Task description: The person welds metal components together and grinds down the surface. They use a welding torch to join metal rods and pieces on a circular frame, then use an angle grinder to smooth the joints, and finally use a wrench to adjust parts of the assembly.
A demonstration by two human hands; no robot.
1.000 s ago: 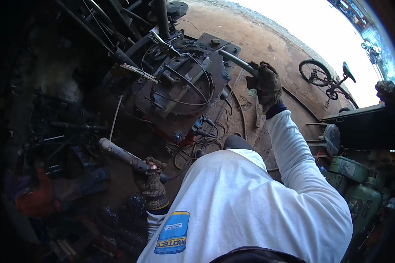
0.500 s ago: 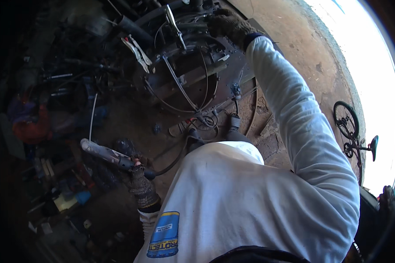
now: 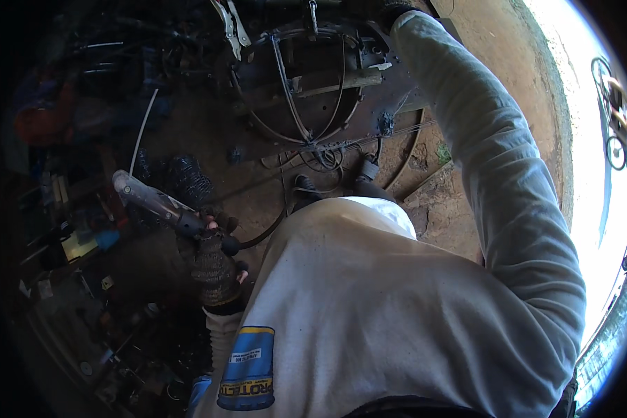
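My left hand (image 3: 217, 272), in a dark knitted glove with bare fingertips, is closed around a welding electrode holder (image 3: 155, 200). A thin pale electrode (image 3: 143, 129) sticks up from the holder's far end. The holder's cable (image 3: 266, 233) runs off behind my hand toward my feet. At the top edge my right hand (image 3: 391, 12) is a dark gloved shape beyond the stretched white sleeve; its fingers are hidden. It is nearest to a work table (image 3: 258, 146) bearing a round frame of bent metal bars (image 3: 285, 87). Locking pliers (image 3: 232, 29) and another clamp (image 3: 313, 19) are at the frame's far side.
Cables (image 3: 324, 159) lie coiled by my shoes (image 3: 304, 184) at the table's near edge. Dark bundled material (image 3: 190, 180) and an orange-red item (image 3: 43, 124) are on the left, among cluttered tools. A bicycle (image 3: 614, 115) stands in bright light at the far right.
The view has shifted, so the frame and pliers sit higher and my right hand is mostly out of the picture. My left hand still holds the electrode holder, now slightly farther left.
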